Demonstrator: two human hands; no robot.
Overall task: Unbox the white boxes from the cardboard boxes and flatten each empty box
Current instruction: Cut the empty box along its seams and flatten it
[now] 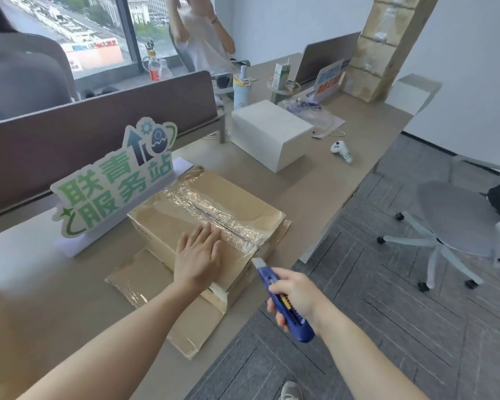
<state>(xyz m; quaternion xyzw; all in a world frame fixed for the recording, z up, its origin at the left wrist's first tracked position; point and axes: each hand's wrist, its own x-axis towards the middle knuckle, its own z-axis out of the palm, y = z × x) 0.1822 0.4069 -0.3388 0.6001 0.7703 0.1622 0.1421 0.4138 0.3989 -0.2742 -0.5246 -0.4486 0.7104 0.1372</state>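
Left hand lies flat, fingers straight, pinning the taped cardboard box to the tabletop; right hand fingers curl round utility knife, poised near the taped seam.

A green sign crowds the cardboard box behind; right side open.
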